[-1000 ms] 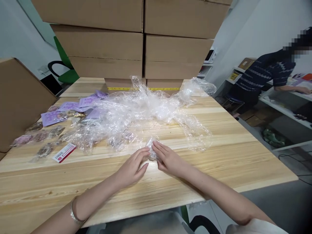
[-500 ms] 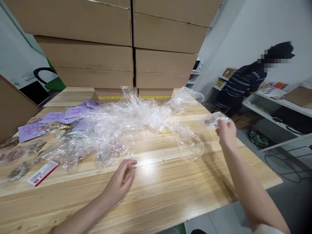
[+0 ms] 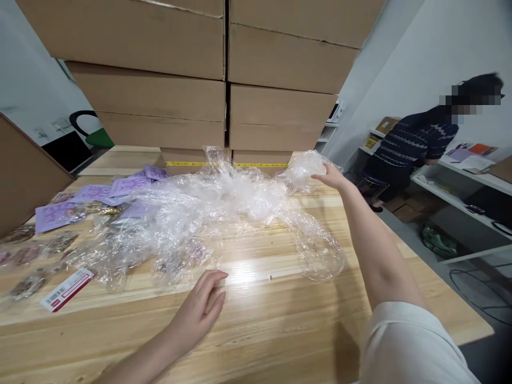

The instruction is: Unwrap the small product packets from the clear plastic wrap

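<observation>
My left hand (image 3: 202, 305) rests at the front of the wooden table (image 3: 256, 330), fingers and thumb apart, holding nothing. My right hand (image 3: 333, 177) is stretched out to the far right, with its fingers extended against a crumpled clump of clear plastic bags (image 3: 306, 168). No package shows in it. A wide heap of clear plastic wrappers (image 3: 240, 194) spreads over the middle of the table. Small wrapped pieces (image 3: 196, 250) lie at its near edge, their kind blurred by the film. Left of the heap are purple printed packets (image 3: 58, 214).
Stacked cardboard boxes (image 3: 160, 90) wall off the table's back. A red-and-white label card (image 3: 67, 289) and several bagged trinkets (image 3: 28, 282) lie at the left. Beyond the table's right edge, a person (image 3: 416, 138) is beside white shelves (image 3: 452, 208).
My right hand has moved left and away from me to the plastic clump; the small clear package it held is no longer seen in it. My left hand stays nearly still.
</observation>
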A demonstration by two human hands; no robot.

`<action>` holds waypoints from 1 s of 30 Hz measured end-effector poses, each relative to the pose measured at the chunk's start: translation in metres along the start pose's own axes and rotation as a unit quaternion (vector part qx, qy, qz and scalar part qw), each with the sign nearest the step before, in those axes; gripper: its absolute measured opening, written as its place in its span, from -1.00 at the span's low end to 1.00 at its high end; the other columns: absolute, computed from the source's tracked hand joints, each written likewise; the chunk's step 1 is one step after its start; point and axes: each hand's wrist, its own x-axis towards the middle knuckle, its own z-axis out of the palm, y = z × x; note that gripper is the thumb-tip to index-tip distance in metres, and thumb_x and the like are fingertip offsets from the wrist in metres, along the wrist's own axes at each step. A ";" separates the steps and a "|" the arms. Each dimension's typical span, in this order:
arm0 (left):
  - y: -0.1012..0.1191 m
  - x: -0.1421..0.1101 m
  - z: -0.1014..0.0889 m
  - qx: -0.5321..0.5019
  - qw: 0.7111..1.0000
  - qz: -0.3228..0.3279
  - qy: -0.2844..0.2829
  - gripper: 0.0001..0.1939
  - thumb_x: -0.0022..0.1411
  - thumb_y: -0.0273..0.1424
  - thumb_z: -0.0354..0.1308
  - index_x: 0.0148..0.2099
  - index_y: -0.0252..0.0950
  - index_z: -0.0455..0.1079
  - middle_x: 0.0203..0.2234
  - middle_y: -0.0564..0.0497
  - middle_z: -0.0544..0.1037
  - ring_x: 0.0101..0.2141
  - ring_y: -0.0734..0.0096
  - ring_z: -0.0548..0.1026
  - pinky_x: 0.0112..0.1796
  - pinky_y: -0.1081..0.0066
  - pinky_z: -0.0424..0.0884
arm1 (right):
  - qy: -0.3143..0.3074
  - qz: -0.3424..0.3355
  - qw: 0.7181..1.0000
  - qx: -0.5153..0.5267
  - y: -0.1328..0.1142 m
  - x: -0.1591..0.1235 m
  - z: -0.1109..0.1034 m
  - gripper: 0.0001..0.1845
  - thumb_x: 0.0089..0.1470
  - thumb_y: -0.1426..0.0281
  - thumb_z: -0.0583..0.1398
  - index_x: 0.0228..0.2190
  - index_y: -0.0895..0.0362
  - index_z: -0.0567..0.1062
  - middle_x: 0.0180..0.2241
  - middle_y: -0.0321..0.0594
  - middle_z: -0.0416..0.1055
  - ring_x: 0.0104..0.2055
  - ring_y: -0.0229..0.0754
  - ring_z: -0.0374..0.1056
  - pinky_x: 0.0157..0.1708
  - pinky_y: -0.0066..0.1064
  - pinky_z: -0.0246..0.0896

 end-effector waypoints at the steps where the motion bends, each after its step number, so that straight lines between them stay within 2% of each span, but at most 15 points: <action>1: 0.000 0.000 0.000 0.000 1.000 0.006 0.000 -0.75 0.41 -0.36 0.01 0.10 -0.14 0.28 -0.03 -0.11 0.47 -0.05 0.24 0.52 -0.10 0.29 0.51 | -0.021 0.012 1.000 -0.015 0.002 -0.003 0.009 -0.18 -0.17 0.34 0.44 0.12 0.34 0.38 0.03 0.18 0.42 0.07 0.15 0.36 0.07 -0.06 0.23; 3: 0.000 0.000 0.001 -0.002 1.000 0.015 0.002 -0.76 0.41 -0.38 0.01 0.09 -0.14 0.29 -0.04 -0.10 0.48 -0.04 0.25 0.51 -0.06 0.29 0.50 | -0.056 0.039 0.997 -0.044 0.004 -0.008 0.027 0.04 -0.23 0.31 0.46 0.23 0.36 0.22 0.10 0.21 0.36 0.13 0.14 0.31 0.10 -0.10 0.20; 5: 0.000 0.000 0.001 -0.004 1.000 0.020 0.004 -0.76 0.41 -0.40 0.00 0.09 -0.14 0.30 -0.05 -0.09 0.48 -0.03 0.26 0.51 -0.05 0.30 0.49 | -0.078 0.060 0.993 -0.072 0.002 -0.013 0.044 0.05 -0.19 0.28 0.44 0.24 0.37 0.19 0.09 0.22 0.35 0.13 0.13 0.29 0.10 -0.13 0.19; 9: 0.000 -0.001 0.001 -0.008 1.000 0.026 -0.001 -0.77 0.42 -0.41 -0.02 0.07 -0.16 0.31 -0.05 -0.09 0.47 -0.02 0.29 0.49 -0.03 0.32 0.47 | -0.100 0.082 0.984 -0.119 -0.010 -0.030 0.072 -0.54 -0.03 0.31 0.33 -0.09 0.28 0.49 -0.01 0.15 0.39 0.09 0.12 0.28 0.09 -0.11 0.14; 12: 0.001 -0.001 0.001 -0.017 0.999 0.033 -0.003 -0.79 0.43 -0.41 -0.04 0.04 -0.18 0.34 -0.05 -0.10 0.45 0.00 0.29 0.47 -0.02 0.30 0.45 | -0.078 0.053 0.987 -0.128 -0.024 -0.043 0.081 -0.83 -0.01 0.37 0.28 -0.34 0.21 0.52 0.02 0.11 0.33 0.13 0.11 0.21 0.17 -0.06 0.01; 15: 0.000 -0.002 0.001 -0.041 0.999 0.029 0.005 -0.79 0.43 -0.42 -0.04 0.03 -0.19 0.35 -0.06 -0.11 0.45 0.00 0.27 0.46 -0.03 0.27 0.43 | -0.038 0.022 0.993 -0.113 -0.046 -0.048 0.074 -0.89 0.00 0.39 0.24 -0.39 0.19 0.47 0.00 0.08 0.34 0.10 0.09 0.22 0.18 -0.04 -0.02; 18: -0.002 -0.003 0.002 -0.091 0.996 0.008 0.018 -0.80 0.42 -0.40 -0.01 0.02 -0.18 0.36 -0.09 -0.10 0.45 -0.07 0.27 0.47 -0.07 0.26 0.42 | 0.034 0.006 0.997 -0.075 -0.078 -0.061 0.053 -0.80 0.18 0.34 0.07 -0.24 0.17 0.42 -0.10 0.02 0.38 0.02 0.03 0.28 0.09 -0.04 0.11; 19: -0.003 -0.003 0.002 -0.121 0.992 -0.005 0.021 -0.81 0.42 -0.38 0.01 0.02 -0.17 0.36 -0.10 -0.09 0.46 -0.09 0.28 0.47 -0.09 0.27 0.42 | 0.069 -0.016 0.996 -0.051 -0.091 -0.074 0.046 -0.76 0.22 0.33 0.01 -0.18 0.16 0.40 -0.09 0.01 0.38 0.03 0.02 0.28 0.08 -0.04 0.13; 21: -0.005 -0.002 0.003 -0.216 0.975 -0.034 0.021 -0.77 0.40 -0.34 0.08 0.08 -0.13 0.34 -0.05 -0.09 0.46 -0.08 0.26 0.49 -0.10 0.27 0.42 | 0.148 -0.135 0.979 0.041 -0.117 -0.116 0.036 -0.78 0.24 0.31 0.02 -0.18 0.12 0.38 -0.05 0.01 0.39 0.10 0.02 0.28 0.12 -0.01 0.12; 22: -0.005 -0.001 0.004 -0.280 0.959 -0.043 0.016 -0.69 0.37 -0.31 0.14 0.14 -0.09 0.30 0.01 -0.11 0.45 -0.03 0.22 0.49 -0.09 0.26 0.43 | 0.126 -0.202 0.968 0.078 -0.129 -0.146 0.034 -0.81 0.23 0.30 0.05 -0.20 0.09 0.39 -0.02 -0.01 0.41 0.12 0.04 0.28 0.12 0.02 0.12; 23: -0.006 -0.001 0.004 -0.350 0.935 -0.048 0.009 -0.58 0.33 -0.27 0.20 0.20 -0.05 0.26 0.10 -0.12 0.42 0.03 0.17 0.47 -0.08 0.24 0.44 | 0.052 -0.273 0.955 0.107 -0.140 -0.179 0.033 -0.84 0.22 0.32 0.06 -0.24 0.07 0.42 -0.02 -0.02 0.44 0.10 0.05 0.31 0.10 0.04 0.15; 24: -0.006 -0.001 0.005 -0.419 0.907 -0.052 0.007 -0.45 0.28 -0.22 0.26 0.25 -0.01 0.20 0.17 -0.13 0.37 0.08 0.12 0.45 -0.07 0.22 0.44 | -0.066 -0.351 0.925 0.127 -0.150 -0.213 0.034 -0.85 0.21 0.35 0.07 -0.26 0.06 0.44 -0.04 -0.03 0.49 0.08 0.08 0.34 0.06 0.05 0.21; 25: -0.007 -0.001 0.005 -0.478 0.876 -0.058 0.011 -0.34 0.21 -0.17 0.32 0.29 0.01 0.17 0.22 -0.14 0.34 0.12 0.07 0.43 -0.04 0.20 0.44 | -0.138 -0.398 0.897 0.137 -0.157 -0.247 0.035 -0.87 0.18 0.34 0.11 -0.32 0.01 0.47 -0.10 -0.12 0.55 0.00 0.04 0.42 -0.03 -0.03 0.32; 27: -0.007 -0.001 0.006 -0.558 0.824 -0.090 0.038 -0.19 0.07 -0.10 0.41 0.31 -0.03 0.18 0.23 -0.14 0.36 0.16 0.02 0.41 0.02 0.18 0.42 | -0.223 -0.457 0.846 0.158 -0.166 -0.303 0.038 -0.87 0.13 0.30 0.14 -0.41 -0.11 0.49 -0.13 -0.37 0.58 -0.07 -0.09 0.48 -0.19 -0.19 0.44; 30: -0.005 -0.001 0.007 -0.570 0.795 -0.190 0.078 -0.22 -0.05 -0.08 0.47 0.18 -0.21 0.36 0.04 -0.18 0.55 0.05 0.00 0.51 -0.01 0.17 0.44 | -0.385 -0.465 0.768 0.213 -0.167 -0.348 0.032 -0.70 0.07 0.27 0.17 -0.12 -0.18 0.53 0.01 -0.38 0.53 0.04 -0.10 0.45 0.01 -0.13 0.41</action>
